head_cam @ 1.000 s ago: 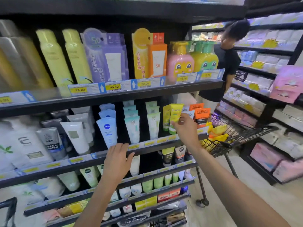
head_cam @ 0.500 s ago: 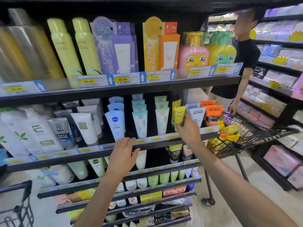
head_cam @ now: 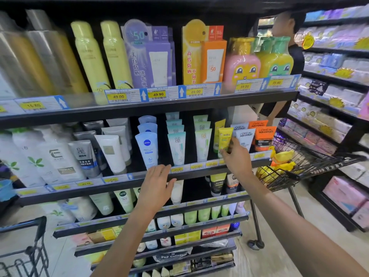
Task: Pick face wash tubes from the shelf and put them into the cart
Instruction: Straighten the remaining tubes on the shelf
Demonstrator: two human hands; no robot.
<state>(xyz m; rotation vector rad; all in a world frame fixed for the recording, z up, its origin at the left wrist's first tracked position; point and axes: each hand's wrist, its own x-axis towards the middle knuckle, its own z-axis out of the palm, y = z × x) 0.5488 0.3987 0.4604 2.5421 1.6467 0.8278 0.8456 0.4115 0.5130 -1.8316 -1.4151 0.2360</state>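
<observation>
Rows of face wash tubes stand on the middle shelf (head_cam: 139, 177). My right hand (head_cam: 236, 156) grips a yellow face wash tube (head_cam: 225, 137) at the right end of that shelf, fingers curled round its lower part. White and orange men's tubes (head_cam: 244, 136) stand just right of it. My left hand (head_cam: 156, 183) rests with straight fingers on the shelf's front rail, below a blue tube (head_cam: 146, 148) and a teal tube (head_cam: 177, 146). A black wire cart (head_cam: 311, 162) holding yellow items stands at the right, beyond the shelf's end.
Tall spray cans, boxed sunscreens and cartoon bottles (head_cam: 259, 60) fill the upper shelf. Lower shelves carry more tubes. A person in a black shirt (head_cam: 289, 62) stands behind the cart. Another cart's handle (head_cam: 22, 226) shows at the lower left. Shelves of packs (head_cam: 339, 80) line the right aisle.
The view shifted, so the shelf sits further right and higher in frame. My right hand keeps its grip on the yellow tube. My left hand stays on the rail.
</observation>
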